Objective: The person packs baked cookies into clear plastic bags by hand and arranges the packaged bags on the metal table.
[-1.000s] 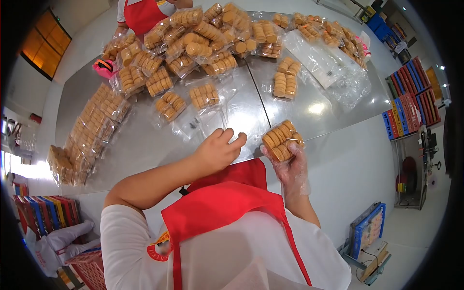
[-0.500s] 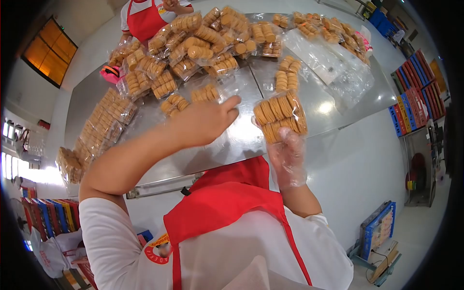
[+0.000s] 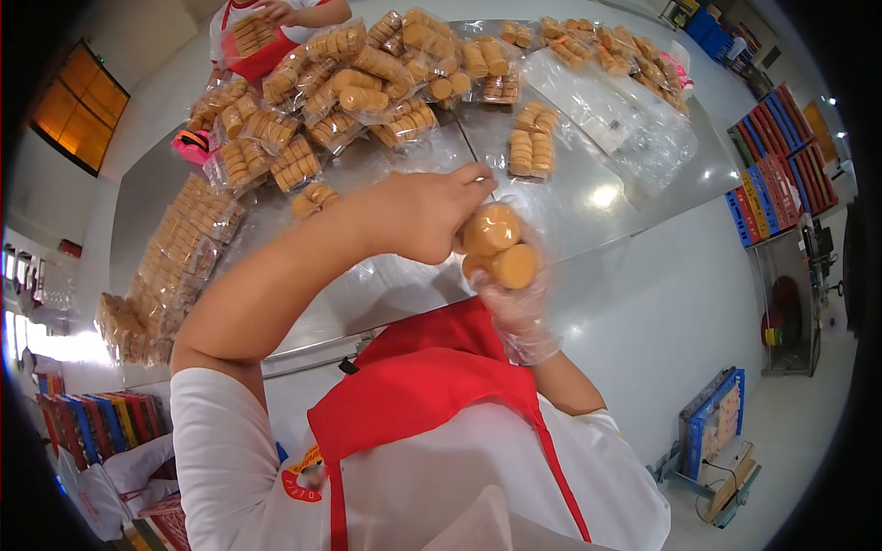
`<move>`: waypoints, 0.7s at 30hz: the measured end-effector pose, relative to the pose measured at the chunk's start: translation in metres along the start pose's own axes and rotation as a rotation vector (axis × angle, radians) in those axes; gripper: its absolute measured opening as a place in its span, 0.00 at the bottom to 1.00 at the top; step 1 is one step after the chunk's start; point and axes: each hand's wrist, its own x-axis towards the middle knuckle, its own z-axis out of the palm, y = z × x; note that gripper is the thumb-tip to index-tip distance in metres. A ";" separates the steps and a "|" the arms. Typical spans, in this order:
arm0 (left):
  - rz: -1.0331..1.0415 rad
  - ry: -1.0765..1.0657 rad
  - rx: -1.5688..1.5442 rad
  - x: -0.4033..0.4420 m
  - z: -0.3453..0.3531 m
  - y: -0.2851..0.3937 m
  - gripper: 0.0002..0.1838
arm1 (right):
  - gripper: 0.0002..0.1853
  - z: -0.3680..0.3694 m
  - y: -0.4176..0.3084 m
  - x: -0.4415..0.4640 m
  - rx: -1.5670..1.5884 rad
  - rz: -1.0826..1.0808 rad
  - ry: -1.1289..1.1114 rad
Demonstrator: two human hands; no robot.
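Note:
My right hand (image 3: 519, 308), in a clear plastic glove, is closed around a clear bag of round cookies (image 3: 514, 265). The bag is turned so that flat cookie faces point up at me. My bare left hand (image 3: 436, 213) reaches across from the left, its fingers curled against the upper left of this bag; the fingertips are partly hidden. Just beyond, another bag of cookies (image 3: 531, 151) lies on the metal table (image 3: 588, 220). A smaller cookie bag (image 3: 314, 198) rests left of my left forearm.
Bagged cookies (image 3: 363, 78) are heaped at the back, with a row of packs (image 3: 188, 248) at the left edge. Clear plastic sheets (image 3: 616, 119) lie at right. Across the table, a person in a red apron holds a pack (image 3: 253, 35). Stacked crates (image 3: 781, 165) stand right.
My left hand has moved right to the bag. My right hand has tilted the bag, so cookie ends now show instead of the rows' sides. The person opposite now holds up a pack.

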 end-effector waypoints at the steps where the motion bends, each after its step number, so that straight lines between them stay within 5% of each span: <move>1: -0.008 -0.007 0.017 0.002 0.002 0.002 0.38 | 0.38 0.005 0.003 -0.007 0.062 0.057 0.038; 4: -0.043 -0.036 0.043 0.004 0.015 0.004 0.36 | 0.39 -0.001 -0.002 -0.006 -0.362 -0.081 -0.047; 7: -0.072 -0.076 0.039 0.002 0.041 0.012 0.33 | 0.29 0.000 -0.018 0.002 0.088 0.611 -0.146; 10: 0.032 -0.013 0.178 -0.001 0.069 0.019 0.31 | 0.27 -0.002 0.012 0.016 0.512 0.930 -0.010; 13: 0.079 0.017 0.337 -0.002 0.086 0.025 0.32 | 0.27 0.012 0.007 0.013 0.636 0.877 0.058; 21: -0.061 -0.011 0.045 -0.001 0.088 0.052 0.44 | 0.28 0.062 0.041 0.026 0.892 0.886 0.044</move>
